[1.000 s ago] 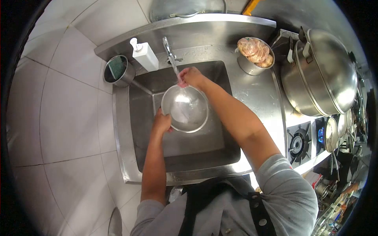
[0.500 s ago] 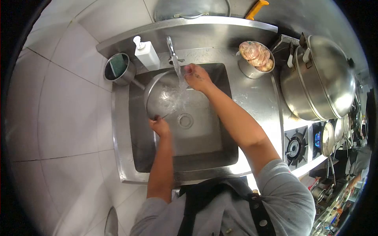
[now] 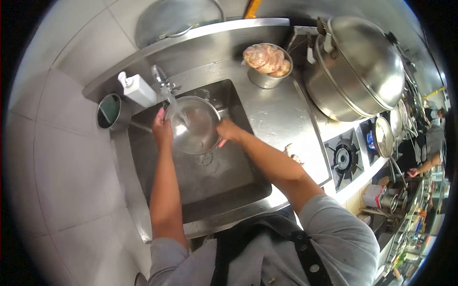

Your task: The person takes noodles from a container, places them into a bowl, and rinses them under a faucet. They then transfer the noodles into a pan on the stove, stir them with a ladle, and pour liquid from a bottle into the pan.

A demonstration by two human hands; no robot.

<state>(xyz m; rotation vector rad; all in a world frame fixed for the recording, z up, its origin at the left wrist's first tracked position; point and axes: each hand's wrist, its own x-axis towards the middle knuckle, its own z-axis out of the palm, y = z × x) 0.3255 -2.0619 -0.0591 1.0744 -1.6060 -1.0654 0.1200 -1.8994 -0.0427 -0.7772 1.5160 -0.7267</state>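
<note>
Between my hands is a round stainless steel bowl (image 3: 195, 131) inside the sink (image 3: 210, 183), with water pouring into it from the tap (image 3: 160, 74). My left hand (image 3: 163, 128) grips the bowl's left rim, thumb and fingers closed on the edge. On the opposite side, my right hand (image 3: 229, 130) has its fingers closed around the right rim. Some water lies in the bowl, and its inner surface shines. The undersides of the fingers are partly hidden by the bowl.
Left of the tap stand a white pump bottle (image 3: 138, 90) and a saucepan (image 3: 121, 119) holding a green scouring pad (image 3: 110, 109). A metal container (image 3: 265, 81) of raw meat (image 3: 267, 59) sits right of the sink, beside a large lidded pot (image 3: 329, 81) and a burner (image 3: 341, 158). Another person (image 3: 431, 148) is far right.
My right hand has moved from the water stream to the bowl's right rim. My left hand has shifted up the left side. The bowl is more level, and the view has turned right.
</note>
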